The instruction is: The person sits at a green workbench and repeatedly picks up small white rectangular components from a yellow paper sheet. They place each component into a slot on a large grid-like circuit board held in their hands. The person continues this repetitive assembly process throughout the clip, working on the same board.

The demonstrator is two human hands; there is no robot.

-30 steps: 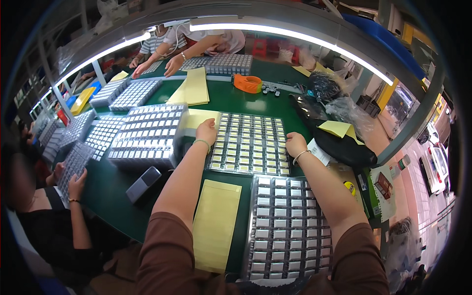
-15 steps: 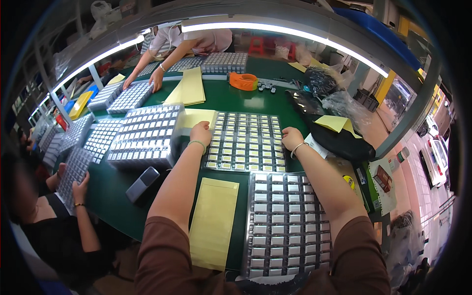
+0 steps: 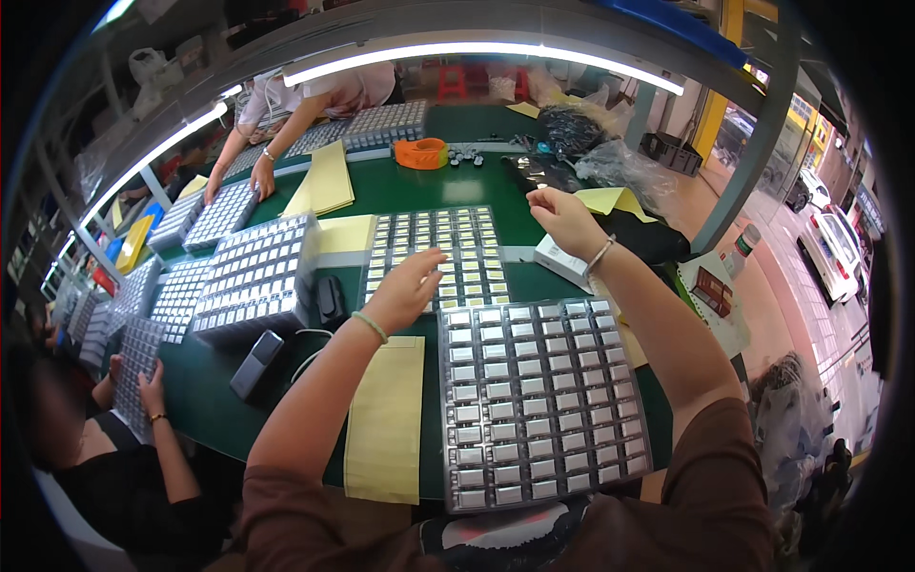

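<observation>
A clear plastic tray lies flat on the green table, its many compartments holding small pieces with yellowish tops. My left hand is over its near-left part, fingers loosely bent and apart, with nothing seen in them; whether it touches the tray I cannot tell. My right hand is raised beyond the tray's right edge, clear of it, its fingers loosely curled and holding nothing visible. Nearer to me lies another tray, filled with rows of silvery-white rectangular pieces.
Left stand a tall stack of filled trays, a grey power bank and a black device. Yellow paper sheets lie nearby. An orange tape roll sits farther back. Two co-workers' hands hold trays.
Both my hands have left the sides of the yellowish-topped tray; the left came nearer over it, the right rose away. The whole view has shifted, and the near tray shows more fully.
</observation>
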